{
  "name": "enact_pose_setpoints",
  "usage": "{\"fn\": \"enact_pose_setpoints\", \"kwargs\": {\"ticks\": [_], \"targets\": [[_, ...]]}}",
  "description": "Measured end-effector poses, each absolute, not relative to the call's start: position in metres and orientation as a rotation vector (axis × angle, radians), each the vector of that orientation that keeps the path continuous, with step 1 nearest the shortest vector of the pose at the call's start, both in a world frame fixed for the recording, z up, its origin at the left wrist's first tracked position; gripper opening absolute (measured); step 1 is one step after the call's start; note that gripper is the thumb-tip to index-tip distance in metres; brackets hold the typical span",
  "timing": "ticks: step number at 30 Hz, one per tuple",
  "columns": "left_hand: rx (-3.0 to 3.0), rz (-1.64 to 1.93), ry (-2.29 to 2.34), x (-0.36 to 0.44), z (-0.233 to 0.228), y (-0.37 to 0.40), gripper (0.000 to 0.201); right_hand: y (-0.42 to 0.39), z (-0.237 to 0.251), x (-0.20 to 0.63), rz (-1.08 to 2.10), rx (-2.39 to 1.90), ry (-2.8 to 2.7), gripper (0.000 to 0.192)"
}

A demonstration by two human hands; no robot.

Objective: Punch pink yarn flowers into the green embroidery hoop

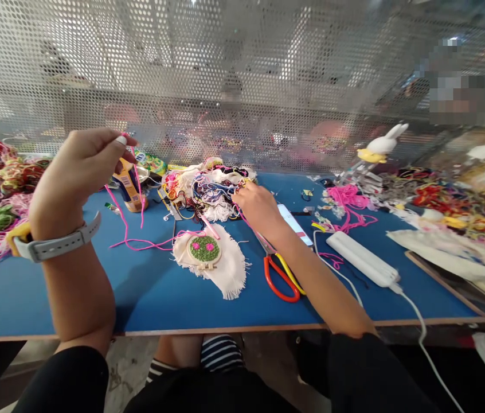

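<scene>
Raised at the left, my left hand (83, 163) pinches a strand of pink yarn (140, 189) between thumb and fingers; the strand hangs down to the table. My right hand (257, 207) reaches to the edge of a tangled heap of mixed yarn (214, 189), fingers curled; what they grip is hidden. Between the hands lies a small embroidery hoop (204, 265) on frayed cream cloth (231, 275), with green stitching and two pink flowers. A pink stick-like tool (210, 227) rests at the cloth's top edge. Scissors (283, 281) with red and yellow handles lie under my right forearm.
Behind my right wrist is a lit phone (294, 223). To the right are a white power strip (363, 258) with a cable, pink yarn (348, 201) and a rabbit-shaped lamp (382, 144). A bottle (129, 186) and yarn piles (6, 201) stand left. Perforated metal (242, 74) closes the back.
</scene>
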State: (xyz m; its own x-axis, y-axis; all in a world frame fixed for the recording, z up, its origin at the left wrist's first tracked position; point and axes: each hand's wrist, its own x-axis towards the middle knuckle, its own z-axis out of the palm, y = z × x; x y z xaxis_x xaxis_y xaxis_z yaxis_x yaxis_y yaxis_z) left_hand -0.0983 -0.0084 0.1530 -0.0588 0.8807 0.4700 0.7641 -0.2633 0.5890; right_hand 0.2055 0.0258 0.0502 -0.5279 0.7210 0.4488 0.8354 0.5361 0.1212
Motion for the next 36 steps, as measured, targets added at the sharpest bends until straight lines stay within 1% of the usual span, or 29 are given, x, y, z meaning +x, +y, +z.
{"fn": "enact_pose_setpoints", "kwargs": {"ticks": [3, 6, 8, 10, 11, 13, 16, 18, 19, 22, 23, 26, 29, 31, 33, 36], "targets": [[2.044, 1.296, 1.703, -0.093, 0.152, -0.008, 0.032, 0.034, 0.087, 0.208, -0.258, -1.169, -2.110, 0.021], [2.029, 1.350, 1.634, -0.086, 0.150, -0.009, 0.029, 0.038, 0.123, 0.227, -0.199, -0.958, -1.556, 0.017], [1.991, 1.378, 1.568, -0.078, 0.149, -0.008, 0.025, 0.034, 0.140, 0.244, -0.296, -0.809, -1.084, 0.016], [1.953, 1.387, 1.465, -0.069, 0.147, -0.004, 0.026, 0.024, 0.148, 0.263, -0.389, -0.720, -0.799, 0.017], [1.938, 1.381, 1.404, -0.063, 0.145, -0.001, 0.027, 0.018, 0.149, 0.271, -0.360, -0.712, -0.823, 0.018], [1.909, 1.349, 1.277, -0.051, 0.140, 0.006, 0.030, 0.006, 0.147, 0.283, -0.210, -0.761, -1.063, 0.020], [1.905, 1.279, 1.127, -0.031, 0.132, 0.016, 0.037, 0.000, 0.141, 0.284, -0.046, -1.059, -1.554, 0.024], [1.982, 1.249, 1.093, -0.020, 0.127, 0.020, 0.044, 0.009, 0.137, 0.271, 0.023, -1.273, -1.842, 0.025], [2.035, 1.251, 1.091, -0.016, 0.124, 0.022, 0.047, 0.017, 0.134, 0.261, 0.102, -1.308, -1.967, 0.025], [2.177, 1.316, 1.121, -0.015, 0.118, 0.027, 0.054, 0.044, 0.124, 0.223, 0.384, -1.182, -2.226, 0.015], [2.220, 1.333, 1.142, -0.017, 0.115, 0.029, 0.056, 0.051, 0.121, 0.211, 0.485, -1.154, -2.308, 0.015], [2.388, 1.239, 1.184, -0.032, 0.110, 0.035, 0.064, 0.065, 0.110, 0.189, 0.588, -1.146, -2.346, 0.018], [2.497, 0.986, 1.159, -0.045, 0.107, 0.041, 0.074, 0.070, 0.102, 0.183, 0.656, -1.130, -2.309, 0.013], [2.499, 0.850, 1.128, -0.050, 0.106, 0.044, 0.075, 0.072, 0.100, 0.182, 0.702, -1.077, -2.305, 0.010], [2.494, 0.808, 1.125, -0.051, 0.106, 0.045, 0.075, 0.073, 0.099, 0.181, 0.742, -1.018, -2.290, 0.007], [2.528, 0.840, 1.199, -0.054, 0.106, 0.048, 0.077, 0.074, 0.100, 0.182, 0.817, -0.949, -2.279, 0.006]]}}
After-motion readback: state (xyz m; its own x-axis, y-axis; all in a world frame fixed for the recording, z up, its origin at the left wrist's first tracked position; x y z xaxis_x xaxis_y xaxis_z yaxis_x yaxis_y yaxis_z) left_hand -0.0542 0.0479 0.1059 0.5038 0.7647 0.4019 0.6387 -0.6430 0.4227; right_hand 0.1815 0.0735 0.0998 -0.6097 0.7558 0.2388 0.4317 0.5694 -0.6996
